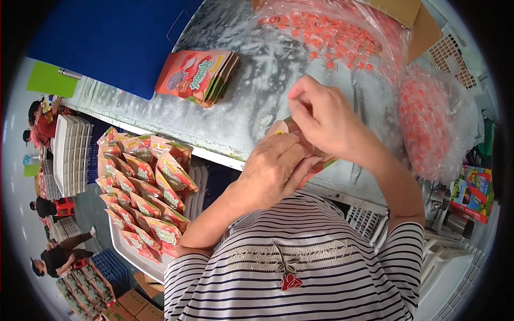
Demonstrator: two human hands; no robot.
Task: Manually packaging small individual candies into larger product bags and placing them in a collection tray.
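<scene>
Scanning left to right, label: value.

far left: other people at floor level, stacked white crates [69,155] beside them; not involved.
tray: white tray [131,255] left of the person, below desk edge, loaded with rows of upright red-green printed pouches [144,182]. I judge these the finished ones.
desk: metal desk [257,91], blue sheet [118,37] at its far left, flat stack of empty pouches [198,75] lying next to the sheet.
left hand: left hand [276,168] closed around the lower part of one pouch [279,127], fingers curled and pressed together on it, held at desk edge in front of the chest.
right hand: right hand [321,115] above the pouch mouth, fingertips bunched together; pinching the pouch rim or something small, cannot tell which.
pouch look: mostly hidden by both hands; only a pale pink top edge and a green-edged sliver under the palm show. Fill level not visible.
right: clear bags of small orange-pink candies [326,32] at desk top, second bag [428,123] hanging at far right.
progress: judged mid-batch. Tray well stocked, empty stack and candy bags both still sizeable, current pouch not set down.
</scene>
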